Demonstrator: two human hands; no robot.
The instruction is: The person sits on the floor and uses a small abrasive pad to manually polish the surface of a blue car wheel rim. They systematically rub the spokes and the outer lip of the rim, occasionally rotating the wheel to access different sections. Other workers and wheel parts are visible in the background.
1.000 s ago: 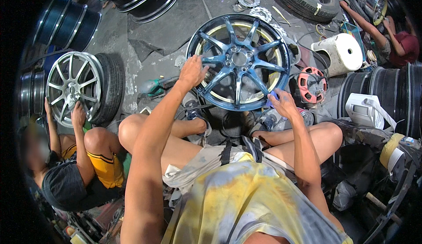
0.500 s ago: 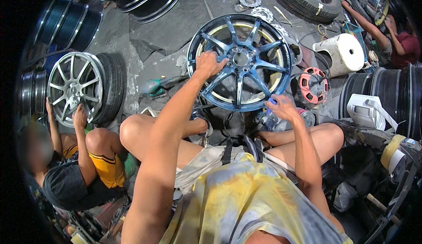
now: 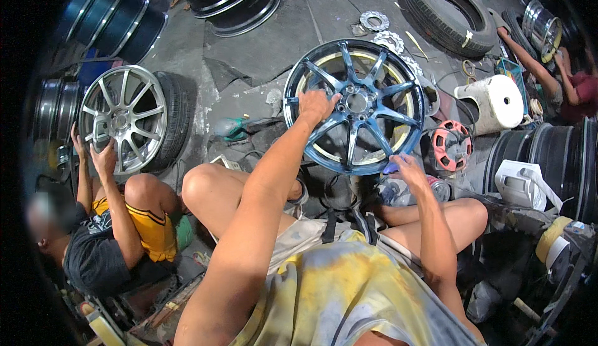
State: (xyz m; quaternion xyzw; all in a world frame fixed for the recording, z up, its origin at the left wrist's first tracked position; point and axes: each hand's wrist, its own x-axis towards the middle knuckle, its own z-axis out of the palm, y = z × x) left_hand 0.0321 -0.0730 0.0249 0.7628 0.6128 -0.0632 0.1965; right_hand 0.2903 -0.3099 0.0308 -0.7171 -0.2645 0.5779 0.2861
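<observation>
"While we are bending over it, where is the blue wheel (image 3: 364, 117) sitting?"

"It is facing upward beyond our bent legs, its glossy spokes fanning out from a round, drilled hub, a pale ring showing behind them."

"And what are our hands doing?"

"Our left hand (image 3: 316, 105) is lying across a spoke beside the hub; its fingers are partly hidden, so we are unable to tell whether it is gripping. Our right hand (image 3: 408, 172) is pinching a small purple piece (image 3: 390, 168) at the lower right edge."

"What are we seeing farther out?"

"Toothed metal discs (image 3: 374, 21) are lying flat on the scuffed grey floor (image 3: 249, 41). Rightward, a red disc with cutouts (image 3: 441, 142) is resting near a smooth white stool (image 3: 489, 102); farther off, a grooved black rubber tyre (image 3: 423, 25) is lying. Leftward, a person in yellow shorts (image 3: 148, 231) is working at a dull silver wheel (image 3: 121, 118)."
</observation>
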